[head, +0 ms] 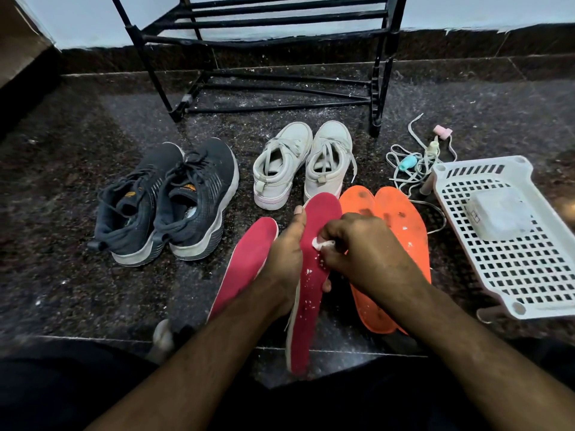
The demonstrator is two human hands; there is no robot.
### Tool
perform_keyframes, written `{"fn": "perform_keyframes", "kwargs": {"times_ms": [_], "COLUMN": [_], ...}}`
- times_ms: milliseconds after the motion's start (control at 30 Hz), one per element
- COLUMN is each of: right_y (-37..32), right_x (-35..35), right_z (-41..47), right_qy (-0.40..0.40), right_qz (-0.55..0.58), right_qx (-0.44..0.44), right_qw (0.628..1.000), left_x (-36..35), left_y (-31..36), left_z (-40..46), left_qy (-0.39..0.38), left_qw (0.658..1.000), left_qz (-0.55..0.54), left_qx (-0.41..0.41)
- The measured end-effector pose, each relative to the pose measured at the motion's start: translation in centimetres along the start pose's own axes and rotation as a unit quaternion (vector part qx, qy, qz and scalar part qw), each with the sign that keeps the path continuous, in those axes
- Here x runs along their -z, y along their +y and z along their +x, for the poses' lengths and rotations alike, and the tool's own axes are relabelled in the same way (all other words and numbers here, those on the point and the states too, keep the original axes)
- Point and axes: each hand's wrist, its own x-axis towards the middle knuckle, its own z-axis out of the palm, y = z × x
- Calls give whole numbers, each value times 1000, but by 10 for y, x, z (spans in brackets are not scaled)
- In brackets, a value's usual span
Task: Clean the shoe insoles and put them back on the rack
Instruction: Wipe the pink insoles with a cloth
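My left hand (284, 253) grips a red insole (311, 293) by its left edge and holds it raised off the floor. My right hand (364, 247) pinches a small white wad (318, 243) against the insole's top face, which is speckled with white flecks. A second red insole (245, 262) lies on the floor to the left. Two orange insoles (395, 231), stained dark in places, lie side by side to the right, partly behind my right hand. The black metal shoe rack (273, 42) stands at the back against the wall.
A pair of dark sneakers (168, 200) sits at the left and a white pair (301, 163) in the middle. At the right a white perforated tray (513, 259) holds a pale packet (499, 216). Loose laces and small brushes (417, 160) lie behind it. White powder dusts the granite floor.
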Motion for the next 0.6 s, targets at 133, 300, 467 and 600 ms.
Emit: {"fn": "perform_keyframes", "kwargs": {"times_ms": [133,300,467,600], "right_y": [12,4,15,3], "right_x": [9,-1,8,2], "right_z": [10,-4,10,1], "right_qy": [78,43,130,18], "right_qz": [-3,22,53,74], "right_qx": [-33,-10,-48,-44], "right_qw": [996,999,989,996], "left_x": [-2,4,-8,-3], "left_y": [0,-2,-5,-4], "left_z": [1,3,-3,-1], "left_qy": [-25,9,-10,15], "left_qw": [999,1000,998,1000], "left_qz": [26,14,61,21], "left_qx": [-3,0,-15,-4]}}
